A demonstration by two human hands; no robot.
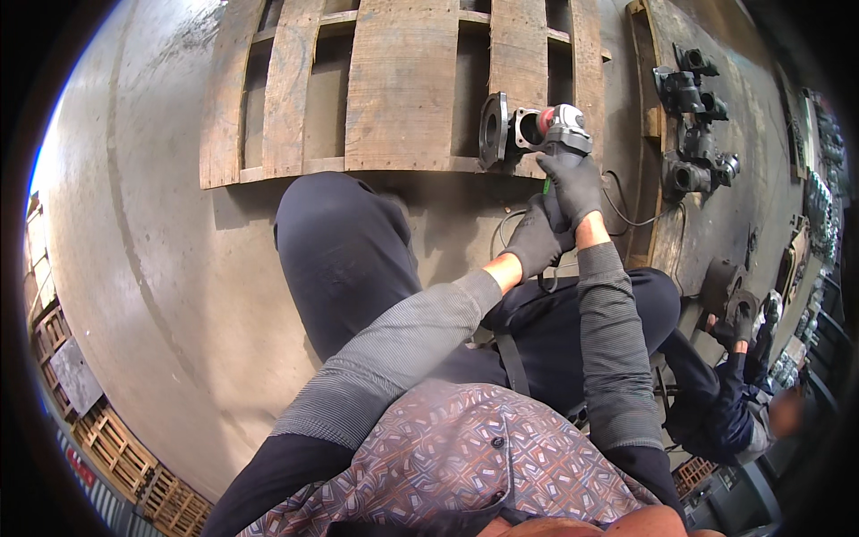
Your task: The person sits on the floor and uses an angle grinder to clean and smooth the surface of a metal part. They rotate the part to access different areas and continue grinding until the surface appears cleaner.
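Observation:
Both my gloved hands are closed round an angle grinder. My right hand grips it up near the grey head, while my left hand wraps the body lower down, close to my knees. The grinder's red disc side is against or right beside the open end of a dark metal flanged casting; whether they touch I cannot tell. That casting rests on the near edge of a wooden pallet, its round flange facing left. A cord trails from the tool to the right.
Several dark castings stand on a second wooden platform to the right. A co-worker in dark clothes sits at the lower right, hands at a round metal part. Stacked pallets line the far left edge.

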